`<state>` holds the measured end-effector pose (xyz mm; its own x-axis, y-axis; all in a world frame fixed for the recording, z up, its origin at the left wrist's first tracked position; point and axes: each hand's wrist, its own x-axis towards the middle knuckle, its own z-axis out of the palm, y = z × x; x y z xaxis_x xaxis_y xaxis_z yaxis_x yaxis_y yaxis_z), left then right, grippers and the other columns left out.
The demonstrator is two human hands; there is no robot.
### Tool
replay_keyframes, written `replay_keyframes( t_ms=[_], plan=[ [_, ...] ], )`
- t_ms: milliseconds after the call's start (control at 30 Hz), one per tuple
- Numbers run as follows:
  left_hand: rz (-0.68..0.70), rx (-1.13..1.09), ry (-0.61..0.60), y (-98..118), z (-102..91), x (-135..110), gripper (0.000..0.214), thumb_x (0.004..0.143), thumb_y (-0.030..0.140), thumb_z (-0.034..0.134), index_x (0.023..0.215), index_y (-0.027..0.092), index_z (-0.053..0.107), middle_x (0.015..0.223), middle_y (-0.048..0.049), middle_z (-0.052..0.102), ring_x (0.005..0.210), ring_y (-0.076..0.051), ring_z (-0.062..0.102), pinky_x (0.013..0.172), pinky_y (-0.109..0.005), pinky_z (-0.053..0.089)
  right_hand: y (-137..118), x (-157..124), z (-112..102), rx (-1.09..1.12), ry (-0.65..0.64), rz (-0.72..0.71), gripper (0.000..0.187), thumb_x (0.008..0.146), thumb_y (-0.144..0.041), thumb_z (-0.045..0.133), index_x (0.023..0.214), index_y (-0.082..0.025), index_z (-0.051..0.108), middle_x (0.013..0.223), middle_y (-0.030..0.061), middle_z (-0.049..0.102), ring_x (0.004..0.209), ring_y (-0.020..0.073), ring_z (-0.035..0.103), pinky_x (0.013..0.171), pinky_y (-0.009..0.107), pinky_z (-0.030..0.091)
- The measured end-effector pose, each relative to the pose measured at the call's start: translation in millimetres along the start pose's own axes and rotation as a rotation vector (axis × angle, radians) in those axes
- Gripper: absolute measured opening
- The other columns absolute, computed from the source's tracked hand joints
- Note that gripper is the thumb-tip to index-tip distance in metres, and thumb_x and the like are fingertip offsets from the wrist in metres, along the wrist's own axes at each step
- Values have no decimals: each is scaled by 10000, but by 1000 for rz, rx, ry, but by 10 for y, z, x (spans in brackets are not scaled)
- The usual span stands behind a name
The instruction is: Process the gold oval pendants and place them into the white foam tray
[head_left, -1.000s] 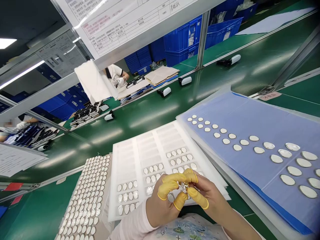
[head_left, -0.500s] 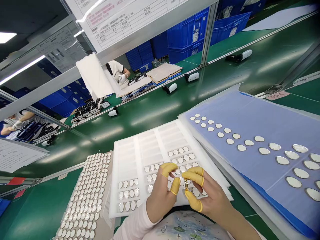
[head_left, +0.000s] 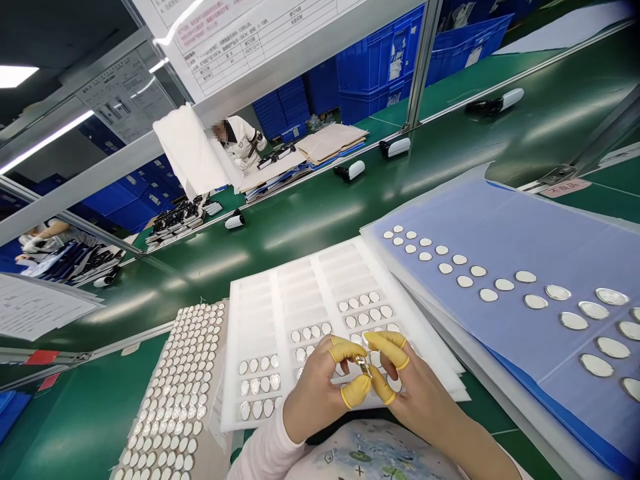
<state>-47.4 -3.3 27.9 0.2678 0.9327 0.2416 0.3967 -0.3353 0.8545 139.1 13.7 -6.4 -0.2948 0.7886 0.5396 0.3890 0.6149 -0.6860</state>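
A small shiny metal-edged oval piece (head_left: 363,365) is held up on edge in front of my chest. The thumb and forefinger of my left hand (head_left: 327,380) pinch it from the left. From the other side, my right hand (head_left: 413,383) has its thumb tip and fingers closed around the piece too. Yellow finger cots cover several fingertips on both hands. Below them lies a white foam tray (head_left: 255,300), its three columns partly filled with rows of white-faced ovals (head_left: 260,385). My hands hide some of those rows.
Left of the tray, a cardboard sheet (head_left: 213,400) carries dense rows of ovals. A blue-filmed sheet (head_left: 550,233) on the right holds scattered ovals. Black-and-white parts (head_left: 350,171) stand along the green conveyor belt (head_left: 290,220). Co-workers (head_left: 245,143) sit beyond, behind a metal frame.
My left fingers have moved right and closed on the oval piece, which was in my right hand only. The piece has tilted and shifted slightly left. Parts on the belt have moved right.
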Motion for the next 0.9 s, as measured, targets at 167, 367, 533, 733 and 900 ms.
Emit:
replay_keyframes(
  t_ms=[167,367,533,733,900],
  plan=[
    [179,123,55,12,23,7,331,881,136,626,1193,240,578,958,-45,615,826,-171,550,754,-314,495,59,8,-74,192,-109,265,167,998,-318,491,992,-264,649,720,-5,544,578,156,515,533,286,475],
    [305,296,100,35,69,49,417,913,117,590,1299,259,522,1056,-75,621,948,-214,569,821,-373,524,38,110,-92,378,-189,372,407,895,-623,588,797,-232,649,582,-51,417,556,148,419,550,289,395],
    [318,347,77,23,102,45,430,940,123,582,1332,278,501,1096,-82,610,993,-218,582,854,-392,541,-13,156,-69,386,-175,403,268,864,-488,654,792,-230,663,564,-61,396,544,142,397,540,281,380],
    [12,68,40,-64,104,-35,315,1006,195,461,1319,231,471,1171,-115,583,1000,-200,611,909,-425,551,45,91,-81,313,-107,296,143,828,-276,646,957,-266,709,651,-41,455,543,142,421,526,281,426],
    [-279,-364,-48,-72,95,9,285,937,402,634,1100,197,523,1025,-74,639,924,-178,636,854,-358,556,69,50,-81,232,-95,156,346,851,-194,656,1176,-313,678,764,-14,542,554,136,444,512,273,460]
  ],
)
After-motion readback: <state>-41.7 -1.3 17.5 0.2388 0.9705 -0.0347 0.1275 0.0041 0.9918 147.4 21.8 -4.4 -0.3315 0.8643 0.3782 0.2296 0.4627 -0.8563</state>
